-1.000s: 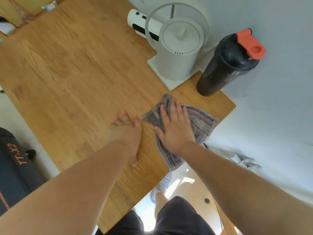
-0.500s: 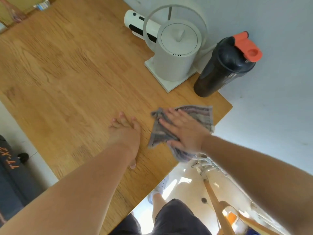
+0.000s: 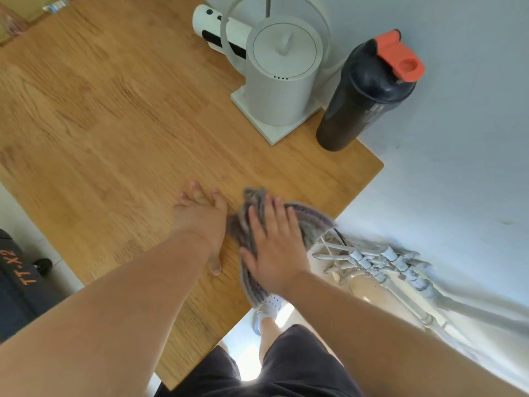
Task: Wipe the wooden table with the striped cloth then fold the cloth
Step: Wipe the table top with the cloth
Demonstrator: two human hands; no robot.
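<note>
The striped grey cloth [image 3: 310, 222] lies bunched at the near right edge of the wooden table [image 3: 120, 118], part of it hanging past the edge. My right hand [image 3: 274, 247] presses flat on top of it, fingers spread, covering its middle. My left hand [image 3: 201, 222] rests flat on the bare wood just left of the cloth, fingers apart, holding nothing. The two hands are almost touching.
A white kettle on its base [image 3: 279, 81] and a black shaker bottle with an orange lid [image 3: 363, 96] stand at the table's far right. A white cylinder [image 3: 211, 27] lies behind the kettle. A white drying rack [image 3: 372, 262] sits below the table edge.
My right hand has swept the cloth back toward me and to the left, crumpling it along the table's near edge. My left hand has stayed in place.
</note>
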